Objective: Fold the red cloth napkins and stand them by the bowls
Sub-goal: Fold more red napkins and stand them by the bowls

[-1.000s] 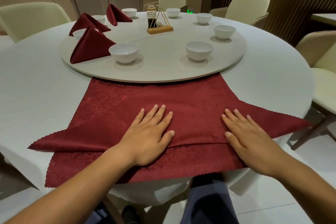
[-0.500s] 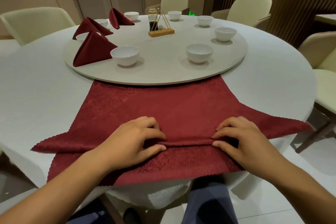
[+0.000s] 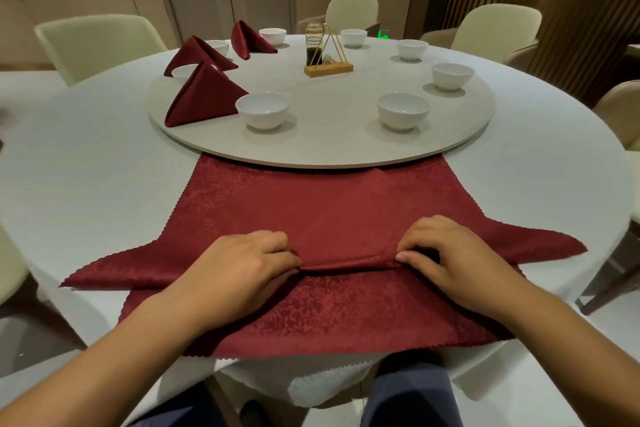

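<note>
The red napkin (image 3: 329, 211) lies spread in front of the turntable (image 3: 329, 140), touching its near rim. Left hand (image 3: 239, 263) and right hand (image 3: 446, 253), fingers curled, each pinch its folded edge. 3 folded napkins (image 3: 204, 97) stand on the turntable's left.

**Open lane between the two near bowls**

The turntable (image 3: 329, 146) lay bare between the left near bowl (image 3: 262, 110) and the right near bowl (image 3: 403, 110), back to the condiment stand (image 3: 328, 61). A folded napkin (image 3: 202, 97) stood just beside the left bowl's outer side. The left hand (image 3: 239, 263) and right hand (image 3: 446, 253) pinched the spread napkin (image 3: 329, 211). Bare tablecloth (image 3: 104, 184) flanked it.
</note>
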The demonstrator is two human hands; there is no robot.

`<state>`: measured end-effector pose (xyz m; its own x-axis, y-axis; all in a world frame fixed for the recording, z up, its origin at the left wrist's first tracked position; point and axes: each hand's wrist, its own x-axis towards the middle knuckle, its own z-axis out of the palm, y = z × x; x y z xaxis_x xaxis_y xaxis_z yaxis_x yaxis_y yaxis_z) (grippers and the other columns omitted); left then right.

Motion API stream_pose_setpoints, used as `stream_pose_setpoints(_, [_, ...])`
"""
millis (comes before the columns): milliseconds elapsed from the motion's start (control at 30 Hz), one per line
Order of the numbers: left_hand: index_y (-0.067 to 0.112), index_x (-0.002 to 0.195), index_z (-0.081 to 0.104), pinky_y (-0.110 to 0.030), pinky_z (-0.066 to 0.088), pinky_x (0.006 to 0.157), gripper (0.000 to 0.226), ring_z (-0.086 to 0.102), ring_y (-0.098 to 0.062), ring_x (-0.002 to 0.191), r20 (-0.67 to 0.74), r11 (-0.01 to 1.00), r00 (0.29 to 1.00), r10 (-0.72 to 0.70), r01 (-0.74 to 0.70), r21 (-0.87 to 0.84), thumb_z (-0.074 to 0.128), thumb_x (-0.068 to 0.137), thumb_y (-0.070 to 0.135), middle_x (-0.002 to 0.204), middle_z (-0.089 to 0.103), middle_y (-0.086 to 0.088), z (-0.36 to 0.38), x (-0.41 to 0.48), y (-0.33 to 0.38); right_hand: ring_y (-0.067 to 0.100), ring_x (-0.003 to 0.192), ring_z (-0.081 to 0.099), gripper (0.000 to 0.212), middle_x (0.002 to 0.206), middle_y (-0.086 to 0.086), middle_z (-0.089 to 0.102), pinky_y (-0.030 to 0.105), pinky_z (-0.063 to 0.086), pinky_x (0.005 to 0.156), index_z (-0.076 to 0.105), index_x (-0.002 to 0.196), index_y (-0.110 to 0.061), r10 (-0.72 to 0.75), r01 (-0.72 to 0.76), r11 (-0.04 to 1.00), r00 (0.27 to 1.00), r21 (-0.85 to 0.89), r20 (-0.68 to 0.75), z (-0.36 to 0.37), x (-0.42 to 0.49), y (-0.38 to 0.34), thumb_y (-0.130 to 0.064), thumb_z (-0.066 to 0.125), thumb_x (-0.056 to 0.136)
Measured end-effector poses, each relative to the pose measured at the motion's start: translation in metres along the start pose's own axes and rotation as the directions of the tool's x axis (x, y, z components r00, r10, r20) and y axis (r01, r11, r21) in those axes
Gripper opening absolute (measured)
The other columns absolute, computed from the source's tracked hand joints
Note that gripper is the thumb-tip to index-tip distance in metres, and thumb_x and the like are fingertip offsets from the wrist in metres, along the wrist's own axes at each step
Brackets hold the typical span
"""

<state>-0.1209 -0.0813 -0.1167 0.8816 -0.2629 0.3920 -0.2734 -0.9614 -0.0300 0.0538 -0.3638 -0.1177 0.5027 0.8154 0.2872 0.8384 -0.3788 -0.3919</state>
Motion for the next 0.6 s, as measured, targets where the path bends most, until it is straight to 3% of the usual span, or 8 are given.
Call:
stream_pose_setpoints(233, [0.022, 0.097, 0.075, -0.035, 0.049, 0.047, 0.035, 0.06, -0.017, 0.069, -0.014, 0.993, 0.996, -0.083, 0.084, 0.086, 0.044, 0.097, 0.038, 0.082, 0.058, 0.007, -0.002, -0.001, -0.019, 0.012, 0.091, 0.057, 0.012, 0.094, -0.015, 0.063, 0.038, 0.05, 0.087, 0.071, 0.094, -0.027, -0.085, 0.085, 0.995, 0.996, -0.05, -0.002, 0.003, 0.045, 0.0, -0.036, 0.062, 0.095])
stream_pose_setpoints(367, [0.026, 0.085, 0.066, -0.033, 0.049, 0.052, 0.03, 0.058, -0.013, 0.069, 0.077, 0.991, 0.991, -0.114, 0.107, 0.085, 0.043, 0.094, 0.044, 0.078, 0.052, 0.012, -0.005, 0.002, -0.015, 0.015, 0.09, 0.059, 0.02, 0.095, -0.01, 0.064, 0.038, 0.05, 0.084, 0.071, 0.095, -0.023, -0.099, 0.095, 0.994, 0.992, -0.052, -0.078, 0.005, 0.053, -0.007, -0.038, 0.058, 0.096])
stream_pose_setpoints(433, [0.028, 0.076, 0.058, -0.032, 0.047, 0.054, 0.036, 0.052, -0.009, 0.067, 0.102, 0.989, 0.985, -0.142, 0.138, 0.048, 0.04, 0.095, 0.053, 0.073, 0.046, 0.012, -0.008, 0.006, -0.007, 0.013, 0.088, 0.057, 0.024, 0.092, -0.013, 0.063, 0.036, 0.05, 0.082, 0.07, 0.092, -0.024, -0.124, 0.122, 0.991, 0.992, -0.055, -0.037, 0.004, 0.043, -0.013, -0.041, 0.054, 0.096])
stream_pose_setpoints(500, [0.027, 0.073, 0.054, -0.032, 0.046, 0.06, 0.045, 0.051, -0.01, 0.071, 0.079, 0.978, 0.975, -0.207, 0.208, 0.001, 0.033, 0.098, 0.058, 0.075, 0.046, 0.011, -0.007, 0.017, 0.0, 0.009, 0.087, 0.055, 0.023, 0.091, -0.016, 0.062, 0.034, 0.049, 0.08, 0.07, 0.087, -0.027, -0.108, 0.109, 0.993, 0.994, -0.051, 0.018, 0.004, 0.031, -0.02, -0.045, 0.056, 0.093])
stream_pose_setpoints(600, [0.026, 0.092, 0.06, -0.039, 0.049, 0.082, 0.041, 0.057, -0.018, 0.095, 0.087, 0.951, 0.954, -0.287, 0.294, -0.092, 0.031, 0.096, 0.054, 0.1, 0.056, 0.008, 0.003, 0.045, 0.009, 0.008, 0.098, 0.055, 0.032, 0.1, -0.018, 0.062, 0.033, 0.048, 0.088, 0.069, 0.085, -0.031, 0.028, -0.027, 0.999, 1.0, -0.041, 0.006, 0.01, 0.016, -0.032, -0.058, 0.052, 0.088])
